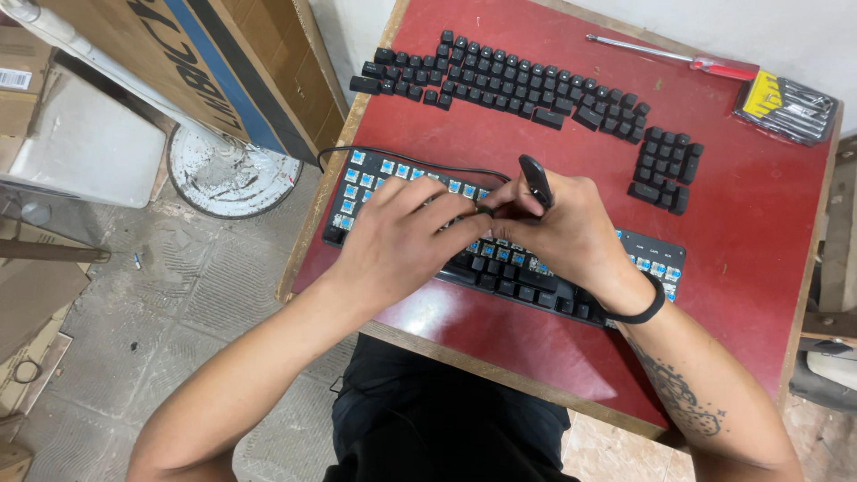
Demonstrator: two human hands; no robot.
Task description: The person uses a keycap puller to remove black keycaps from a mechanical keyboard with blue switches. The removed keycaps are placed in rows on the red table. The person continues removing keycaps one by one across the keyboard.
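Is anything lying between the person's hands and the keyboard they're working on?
Nothing visible does. The left hand and right hand rest right over the keyboard, the right holding a small black tool. The loose keys lie farther back on the red table.

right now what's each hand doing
Left hand: fingers curled, pinching something small over the keyboard; what it is cannot be told.
Right hand: closed on a black keycap puller.

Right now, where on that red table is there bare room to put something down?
Bare red table lies right of the keyboard, and in the strip between the loose keycaps and keyboard. The near edge is free too. It is crowded where both hands meet.
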